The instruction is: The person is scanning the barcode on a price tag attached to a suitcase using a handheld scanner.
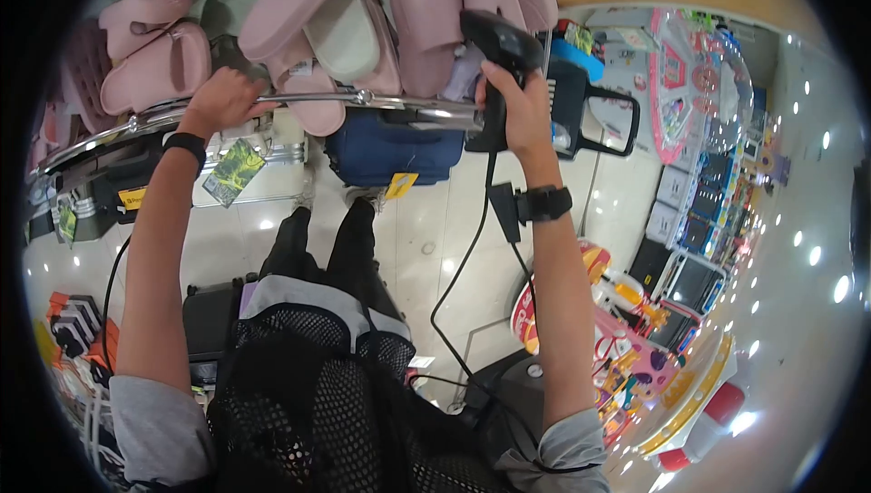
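Black, corded, pistol-shaped scanner (502, 44) held in the right hand (523, 112) near pink slippers (428, 26)

Its handle is wrapped by the fingers; the chrome rail (313, 97) is gripped by the left hand (220, 101); glossy pale floor tiles (426, 248), a blue suitcase (390, 144) and bright toys (626, 357) are seen; the yellow tag's (401, 185) print cannot be read

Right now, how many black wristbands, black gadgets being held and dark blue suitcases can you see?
Black wristbands: 2
Black held gadget: 1
Dark blue suitcase: 1
Total: 4
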{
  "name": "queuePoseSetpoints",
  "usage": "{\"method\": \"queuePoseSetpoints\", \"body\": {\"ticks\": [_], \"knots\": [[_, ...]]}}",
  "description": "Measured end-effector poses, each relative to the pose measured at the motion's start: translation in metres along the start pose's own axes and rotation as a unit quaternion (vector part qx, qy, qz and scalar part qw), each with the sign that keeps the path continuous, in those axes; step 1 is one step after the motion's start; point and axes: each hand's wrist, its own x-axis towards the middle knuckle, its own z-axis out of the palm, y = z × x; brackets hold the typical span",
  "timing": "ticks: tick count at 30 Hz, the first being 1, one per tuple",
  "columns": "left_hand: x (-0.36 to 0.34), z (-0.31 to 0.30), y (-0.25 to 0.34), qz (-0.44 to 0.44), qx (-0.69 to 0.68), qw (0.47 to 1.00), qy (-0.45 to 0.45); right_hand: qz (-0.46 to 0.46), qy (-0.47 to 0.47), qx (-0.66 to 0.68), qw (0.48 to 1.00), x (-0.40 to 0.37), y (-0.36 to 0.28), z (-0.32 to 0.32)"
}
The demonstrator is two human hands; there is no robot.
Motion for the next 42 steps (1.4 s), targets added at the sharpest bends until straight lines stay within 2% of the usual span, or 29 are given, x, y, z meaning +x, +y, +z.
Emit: {"method": "queuePoseSetpoints", "body": {"ticks": [2,4,5,9,14,25,27,34,36,39,42], "knots": [[0.0,0.007,-0.009,0.002,-0.008,1.0,0.018,-0.02,0.006,0.027,0.999,0.0,-0.002,0.004],[-0.005,0.01,-0.002,0.034,0.029,0.995,0.089,0.014,0.011,0.013,1.0,0.001,0.002,0.002],[-0.004,0.006,0.002,0.002,0.053,0.998,0.044,0.011,0.011,0.002,1.0,0.001,0.003,0.002],[-0.003,0.012,-0.001,0.004,0.014,0.997,0.082,0.001,0.001,0.003,1.0,-0.001,-0.003,0.002],[-0.003,0.017,-0.006,0.007,0.051,0.998,0.028,0.02,-0.002,0.015,1.0,-0.001,-0.003,0.003],[0.0,0.008,-0.001,0.005,0.034,0.999,-0.008,0.008,0.011,0.024,1.0,0.0,-0.001,0.003],[-0.001,0.006,0.001,0.014,0.019,0.996,0.085,0.009,0.009,0.027,1.0,0.0,0.0,0.002],[-0.002,0.01,-0.003,0.018,0.034,0.997,0.069,0.016,0.008,0.028,0.999,0.001,-0.002,0.003],[-0.001,0.011,-0.005,0.015,0.022,0.999,0.029,0.017,0.004,0.028,0.999,0.002,-0.001,0.003],[-0.002,0.012,-0.002,0.014,0.048,0.996,0.075,0.016,0.003,0.022,1.0,0.001,0.0,0.002],[-0.002,0.013,-0.003,0.015,0.051,0.996,0.077,0.01,0.003,0.015,1.0,0.001,-0.001,0.002]]}}
